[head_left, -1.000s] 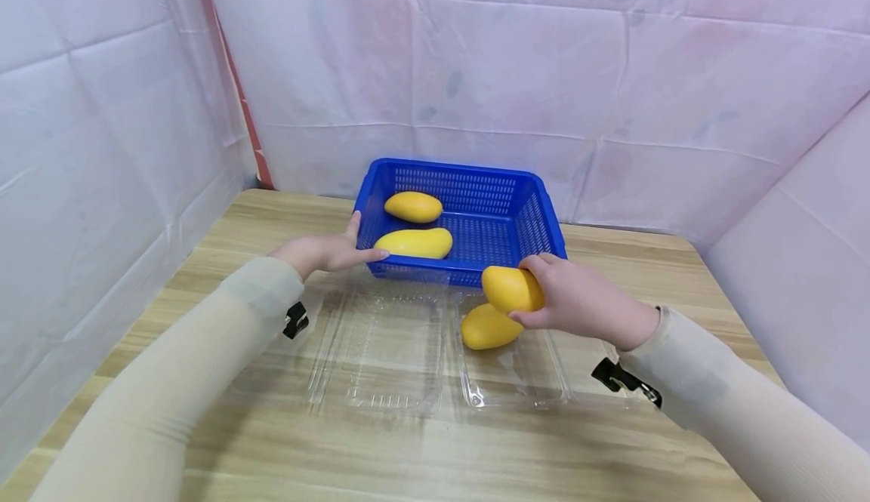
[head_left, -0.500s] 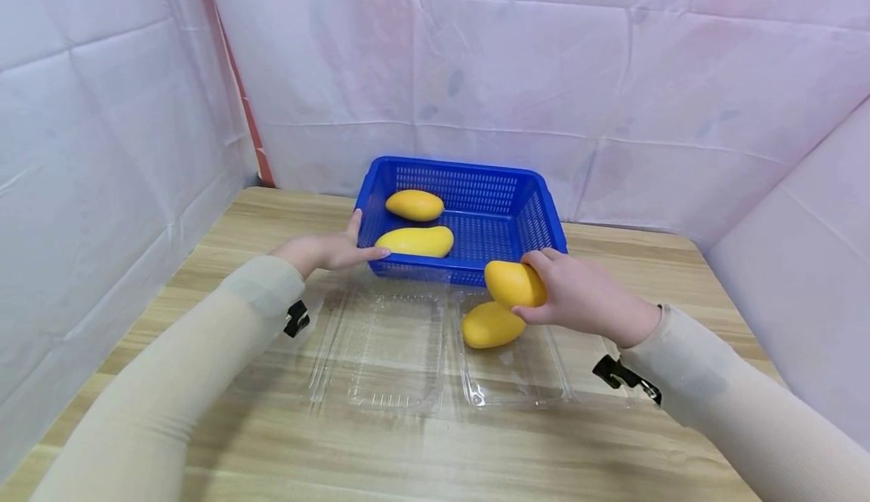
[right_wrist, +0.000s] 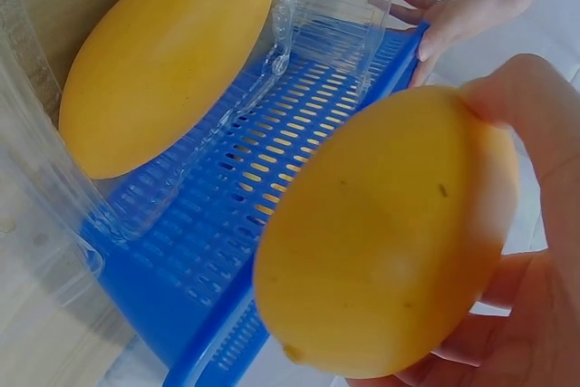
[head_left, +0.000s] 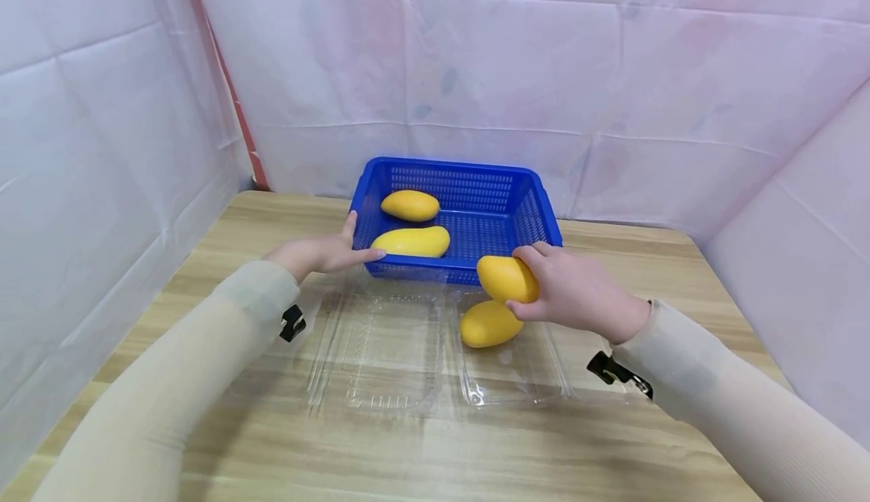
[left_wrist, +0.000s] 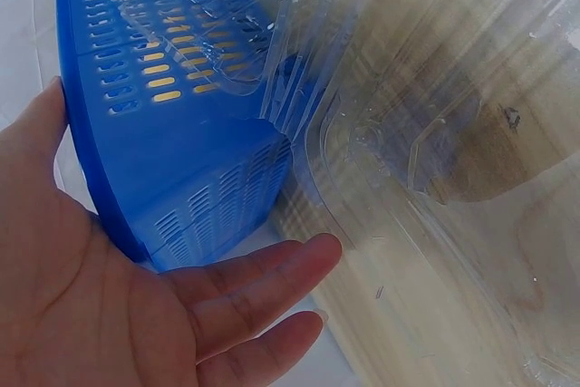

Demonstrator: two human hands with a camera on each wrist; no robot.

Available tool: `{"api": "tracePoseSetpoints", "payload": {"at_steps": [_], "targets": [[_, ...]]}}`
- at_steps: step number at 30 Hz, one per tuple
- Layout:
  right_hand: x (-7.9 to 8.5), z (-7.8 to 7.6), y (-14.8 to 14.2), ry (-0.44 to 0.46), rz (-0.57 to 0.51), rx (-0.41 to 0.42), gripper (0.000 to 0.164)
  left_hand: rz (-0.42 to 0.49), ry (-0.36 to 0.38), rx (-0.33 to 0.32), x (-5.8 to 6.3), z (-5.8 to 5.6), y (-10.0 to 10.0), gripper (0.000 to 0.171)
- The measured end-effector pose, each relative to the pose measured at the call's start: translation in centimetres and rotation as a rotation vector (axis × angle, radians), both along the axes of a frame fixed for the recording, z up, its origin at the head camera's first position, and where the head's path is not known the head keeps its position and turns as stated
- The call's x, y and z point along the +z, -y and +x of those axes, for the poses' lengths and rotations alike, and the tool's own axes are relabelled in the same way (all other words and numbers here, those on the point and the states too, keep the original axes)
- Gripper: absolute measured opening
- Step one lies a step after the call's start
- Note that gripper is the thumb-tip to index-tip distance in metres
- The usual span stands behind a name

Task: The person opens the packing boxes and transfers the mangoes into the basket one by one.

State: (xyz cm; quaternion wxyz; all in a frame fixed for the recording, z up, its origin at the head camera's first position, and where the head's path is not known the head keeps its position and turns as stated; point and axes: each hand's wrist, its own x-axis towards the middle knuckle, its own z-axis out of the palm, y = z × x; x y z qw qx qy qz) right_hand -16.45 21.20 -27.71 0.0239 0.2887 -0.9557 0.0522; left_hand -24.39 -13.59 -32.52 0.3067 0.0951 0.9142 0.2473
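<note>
- Near, on the desk (head_left: 421,464): left clear tray (head_left: 397,351) beside right clear tray (head_left: 506,381).
- Far half of the latter: lower mango (head_left: 491,324).
- Above: right hand (head_left: 578,287) gripping upper mango (head_left: 506,279).
- Left: left hand (head_left: 326,253), fingers spread, touching blue basket (head_left: 469,189), near-left corner.
- Farther: paler mango (head_left: 413,241), then deeper-yellow mango (head_left: 411,205), inside basket, left half.

4 mangoes (head_left: 508,279): 2 far, 2 nearer. 1 blue basket (head_left: 469,191). 2 clear trays (head_left: 394,401). 1 left hand (head_left: 329,253), 1 right hand (head_left: 574,291). 1 table (head_left: 421,460).
</note>
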Motion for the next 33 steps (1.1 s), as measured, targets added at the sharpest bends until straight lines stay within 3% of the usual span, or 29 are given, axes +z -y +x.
{"api": "tracePoseSetpoints", "payload": {"at_steps": [11,19,33], "targets": [[-0.5,-0.9,0.0,-0.026,-0.02,-0.007,0.059,0.001,-0.015,0.004,0.0,0.2,0.2,0.111],[-0.7,-1.4,-0.3,-0.011,-0.024,-0.017,0.061,0.012,-0.023,-0.003,-0.1,0.1,0.2,0.114],[-0.8,-2.4,-0.9,0.038,-0.011,-0.064,0.061,0.011,-0.039,-0.004,-0.2,0.0,0.0,0.106]]}}
